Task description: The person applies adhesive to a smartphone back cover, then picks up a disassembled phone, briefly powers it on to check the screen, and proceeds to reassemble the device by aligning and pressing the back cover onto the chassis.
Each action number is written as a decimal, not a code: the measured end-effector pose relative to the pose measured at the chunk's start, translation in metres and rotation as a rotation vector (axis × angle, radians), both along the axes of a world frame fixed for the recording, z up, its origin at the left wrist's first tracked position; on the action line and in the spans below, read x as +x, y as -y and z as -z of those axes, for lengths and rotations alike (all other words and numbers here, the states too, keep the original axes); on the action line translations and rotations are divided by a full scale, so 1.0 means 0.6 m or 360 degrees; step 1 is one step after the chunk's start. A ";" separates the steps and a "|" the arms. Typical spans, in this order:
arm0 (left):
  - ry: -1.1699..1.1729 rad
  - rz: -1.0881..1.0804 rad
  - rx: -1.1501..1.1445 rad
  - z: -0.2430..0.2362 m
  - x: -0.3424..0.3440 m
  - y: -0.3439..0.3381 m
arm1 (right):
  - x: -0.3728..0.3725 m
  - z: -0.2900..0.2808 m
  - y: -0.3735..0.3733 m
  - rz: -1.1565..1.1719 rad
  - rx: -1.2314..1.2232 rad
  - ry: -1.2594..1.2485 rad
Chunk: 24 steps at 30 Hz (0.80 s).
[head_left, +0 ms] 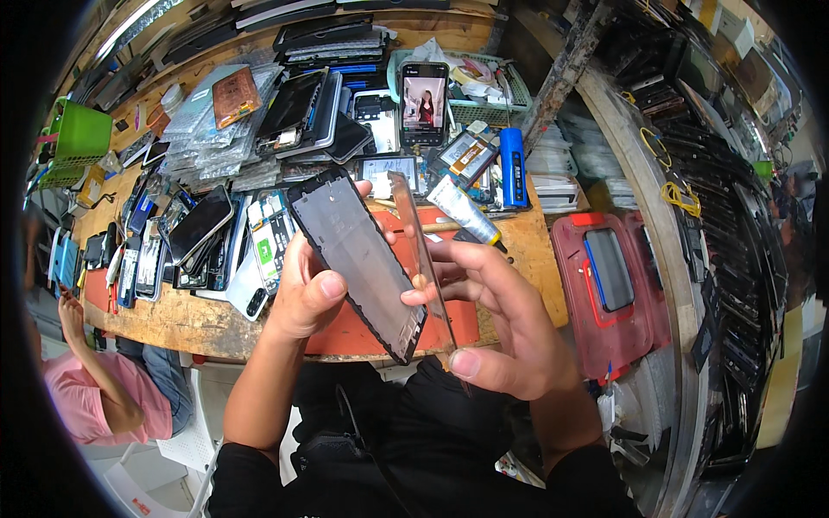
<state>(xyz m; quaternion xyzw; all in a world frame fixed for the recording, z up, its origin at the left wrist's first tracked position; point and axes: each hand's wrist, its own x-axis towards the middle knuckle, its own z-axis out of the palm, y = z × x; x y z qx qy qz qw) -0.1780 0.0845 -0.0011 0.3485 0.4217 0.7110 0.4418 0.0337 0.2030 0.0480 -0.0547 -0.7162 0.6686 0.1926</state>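
Note:
My left hand [298, 293] is closed around the long edge of a black phone frame [358, 250], its grey inner face turned up and tilted toward the right. Close beside it, my right hand [518, 324] pinches a thin brownish panel [421, 250] with fingers and thumb. That panel stands almost edge-on, so its face hardly shows. Both pieces are held above an orange-red mat [458, 321] at the front of the bench. A gap shows between the upper ends of the two pieces.
A lit phone [423, 104] stands at the back before a green basket [505, 91]. A white tube [462, 207] and a blue cylinder [513, 168] lie to the right. Phone parts [203, 224] crowd the left. A red plastic case [604, 298] and a person in pink [108, 393] flank the bench.

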 end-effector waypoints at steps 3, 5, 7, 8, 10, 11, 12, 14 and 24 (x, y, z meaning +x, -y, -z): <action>-0.0016 -0.0012 -0.0003 0.002 -0.002 0.000 | -0.002 -0.001 0.003 0.0008 -0.0001 -0.0036; -0.0017 -0.0027 0.0017 0.004 -0.003 0.000 | -0.002 0.003 0.000 -0.0004 -0.0024 -0.0002; -0.0015 -0.0041 0.0063 0.009 -0.004 -0.003 | 0.000 0.004 -0.001 0.0007 -0.0046 0.0007; -0.0028 -0.0039 0.0073 0.011 -0.007 -0.005 | 0.000 0.004 0.000 0.0020 -0.0060 -0.0002; -0.0056 -0.0034 0.0090 0.013 -0.010 -0.006 | 0.000 0.008 -0.003 0.0037 -0.0041 -0.0069; -0.0056 -0.0042 0.0086 0.013 -0.010 -0.006 | -0.002 0.014 -0.007 0.0040 -0.0007 -0.0127; -0.0056 -0.0051 0.0083 0.013 -0.011 -0.006 | -0.003 0.018 -0.010 0.0043 0.0026 -0.0185; -0.0041 -0.0061 0.0082 0.015 -0.012 -0.006 | 0.001 0.016 -0.007 0.0115 -0.0112 -0.0165; 0.0006 0.0042 0.0071 0.020 -0.010 -0.008 | -0.024 0.017 0.009 0.0014 -0.0235 -0.0340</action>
